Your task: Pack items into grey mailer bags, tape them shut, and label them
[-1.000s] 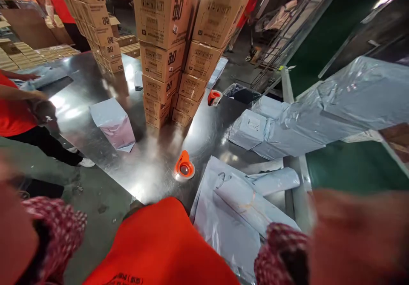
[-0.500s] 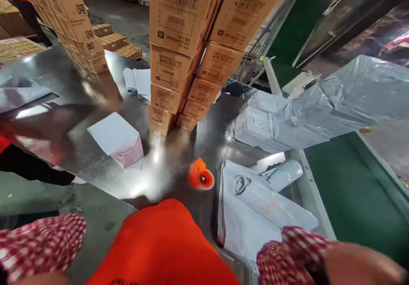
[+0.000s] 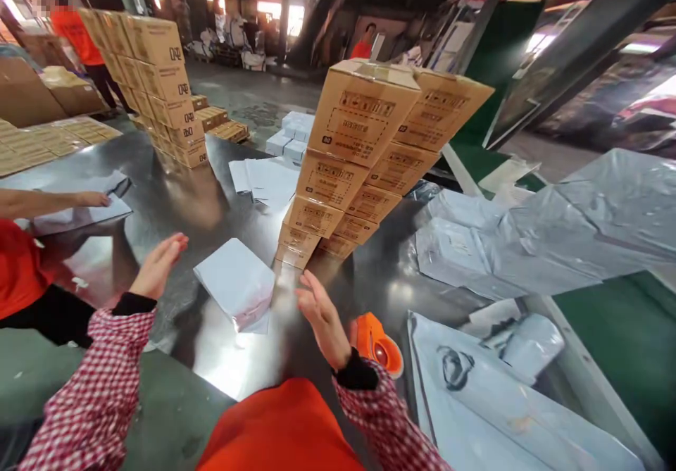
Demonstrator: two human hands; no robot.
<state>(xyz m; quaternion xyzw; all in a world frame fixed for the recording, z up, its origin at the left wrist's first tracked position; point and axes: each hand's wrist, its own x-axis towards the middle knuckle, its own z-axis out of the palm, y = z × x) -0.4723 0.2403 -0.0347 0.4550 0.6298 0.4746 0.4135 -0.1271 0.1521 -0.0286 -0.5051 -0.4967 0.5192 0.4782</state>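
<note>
On the shiny metal table lies a white wrapped parcel (image 3: 232, 277), its near end covered in pinkish, creased plastic. My left hand (image 3: 158, 265) hovers to the left of it, fingers stretched out and holding nothing. To the parcel's right, in front of the cardboard boxes, my right hand (image 3: 324, 316) is raised with fingers extended, also without anything in it. Neither hand touches the parcel. Close behind my right wrist sits an orange tape dispenser (image 3: 377, 344).
Stacked cardboard boxes (image 3: 343, 151) rise just beyond my right hand. White plastic mailing bags (image 3: 475, 393) lie at the lower right, below grey-wrapped parcels (image 3: 507, 231). A co-worker's hand (image 3: 95, 199) rests on a white bag at left. Another box stack (image 3: 163, 91) stands further back.
Both my hands have come up from the bottom corners to either side of the white parcel. The view has tilted upward, showing more of the hall. A co-worker's arm now shows at left.
</note>
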